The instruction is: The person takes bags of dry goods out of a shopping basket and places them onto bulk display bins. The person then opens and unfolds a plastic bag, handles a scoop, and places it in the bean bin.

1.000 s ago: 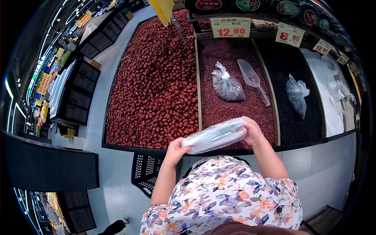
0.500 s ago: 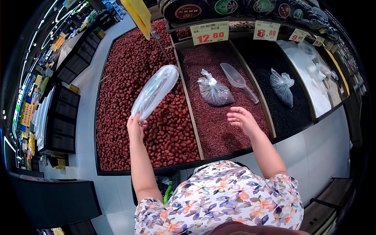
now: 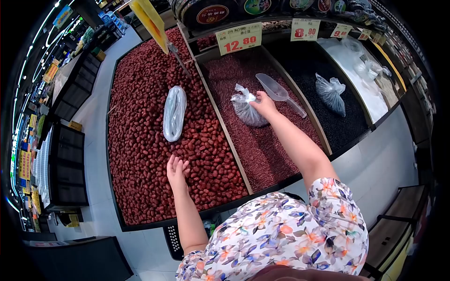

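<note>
My right hand [image 3: 266,106] is at the tied neck of a clear plastic bag [image 3: 252,112], its fingertips closed on the knot. The bag rests on small dark-red beans [image 3: 234,75] in the middle bin, and my fingers cover part of its top. A clear scoop [image 3: 274,89] lies on the beans just beyond that hand. Over the red dates [image 3: 140,140] in the left bin, my left hand [image 3: 177,172] holds nothing and its fingers are loosely apart. A flattened roll of clear plastic bags [image 3: 175,114] lies on the dates beyond my left fingertips.
Wooden dividers [image 3: 220,122] separate the bins. Another tied bag [image 3: 331,93] sits on black beans [image 3: 304,70] to the right. Price signs [image 3: 239,39] stand along the back, and a yellow sign [image 3: 150,23] rises from the dates. A dark basket [image 3: 174,241] is below the front edge.
My left hand has let go of the plastic bag roll, which now lies on the dates, and has drawn back. My right hand has reached forward to the tied bag's knot.
</note>
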Motion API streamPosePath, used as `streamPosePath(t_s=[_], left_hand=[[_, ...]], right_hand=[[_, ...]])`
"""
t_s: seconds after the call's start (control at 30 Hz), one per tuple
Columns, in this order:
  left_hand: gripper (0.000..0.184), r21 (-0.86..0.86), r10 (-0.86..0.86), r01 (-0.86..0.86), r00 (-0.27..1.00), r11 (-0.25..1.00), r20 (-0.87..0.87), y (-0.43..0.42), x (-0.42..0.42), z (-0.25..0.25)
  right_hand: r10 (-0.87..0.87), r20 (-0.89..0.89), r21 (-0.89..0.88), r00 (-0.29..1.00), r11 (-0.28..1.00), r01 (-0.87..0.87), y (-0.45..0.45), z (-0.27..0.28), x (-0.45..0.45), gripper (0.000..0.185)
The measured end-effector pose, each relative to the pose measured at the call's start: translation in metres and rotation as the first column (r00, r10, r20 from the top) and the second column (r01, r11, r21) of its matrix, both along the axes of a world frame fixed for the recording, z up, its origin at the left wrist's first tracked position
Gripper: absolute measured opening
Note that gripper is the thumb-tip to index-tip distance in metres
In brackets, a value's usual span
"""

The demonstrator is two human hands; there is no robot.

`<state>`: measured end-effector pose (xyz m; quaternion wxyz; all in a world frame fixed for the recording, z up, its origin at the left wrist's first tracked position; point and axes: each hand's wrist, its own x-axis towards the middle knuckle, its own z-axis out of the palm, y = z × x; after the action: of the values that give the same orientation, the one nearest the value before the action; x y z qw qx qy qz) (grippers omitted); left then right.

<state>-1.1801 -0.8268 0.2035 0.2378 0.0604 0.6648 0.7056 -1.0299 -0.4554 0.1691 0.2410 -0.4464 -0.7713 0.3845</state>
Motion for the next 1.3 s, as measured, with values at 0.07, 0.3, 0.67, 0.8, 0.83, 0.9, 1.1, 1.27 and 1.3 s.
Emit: streamPosePath(t_s=[0.07, 0.3, 0.67, 0.8, 0.83, 0.9, 1.1, 1.27, 1.3], left_hand=[[0.045, -0.017, -0.046, 0.046, 0.999, 0.999, 0.004, -0.021, 0.012, -0.014], [0.035, -0.088, -0.083, 0.090, 0.994, 0.992, 0.073, -0.066, 0.064, -0.033], [0.024, -0.020, -0.162, 0.161, 0.976, 0.987, -0.146, -0.008, 0.134, 0.039], [0.021, 0.081, -0.378, 0.392, 0.914, 0.916, -0.146, 0.054, 0.162, 0.056], [0.021, 0.091, -0.421, 0.435, 0.896, 0.896, -0.141, 0.072, 0.167, 0.057], [0.022, 0.120, -0.492, 0.503, 0.863, 0.856, -0.115, 0.104, 0.175, 0.050], [0.032, 0.129, -0.791, 0.784, 0.611, 0.607, 0.011, 0.134, 0.209, 0.023], [0.026, 0.018, -0.854, 0.857, 0.512, 0.515, 0.090, 0.125, 0.217, -0.002], [0.024, -0.038, -0.844, 0.852, 0.522, 0.522, 0.124, 0.124, 0.221, -0.004]], right_hand=[[-0.018, 0.102, 0.053, 0.995, 0.999, 0.013, 0.000, 0.001, -0.021, 0.064], [-0.004, -0.028, -0.059, 1.000, 0.998, 0.002, 0.014, -0.002, -0.026, 0.038], [0.093, -0.666, -0.368, 0.740, 0.822, -0.434, -0.040, 0.098, 0.090, 0.029], [0.239, -0.705, -0.364, 0.668, 0.686, -0.630, -0.062, 0.106, 0.136, 0.032], [0.271, -0.685, -0.381, 0.676, 0.657, -0.650, -0.066, 0.103, 0.147, 0.032], [0.318, -0.641, -0.405, 0.698, 0.633, -0.660, -0.077, 0.088, 0.164, 0.031], [0.411, -0.460, -0.412, 0.787, 0.686, -0.600, -0.105, 0.056, 0.198, 0.031], [0.406, -0.450, -0.505, 0.795, 0.619, -0.602, -0.111, 0.034, 0.203, 0.030], [0.420, -0.464, -0.512, 0.780, 0.592, -0.623, -0.110, 0.031, 0.204, 0.028]])
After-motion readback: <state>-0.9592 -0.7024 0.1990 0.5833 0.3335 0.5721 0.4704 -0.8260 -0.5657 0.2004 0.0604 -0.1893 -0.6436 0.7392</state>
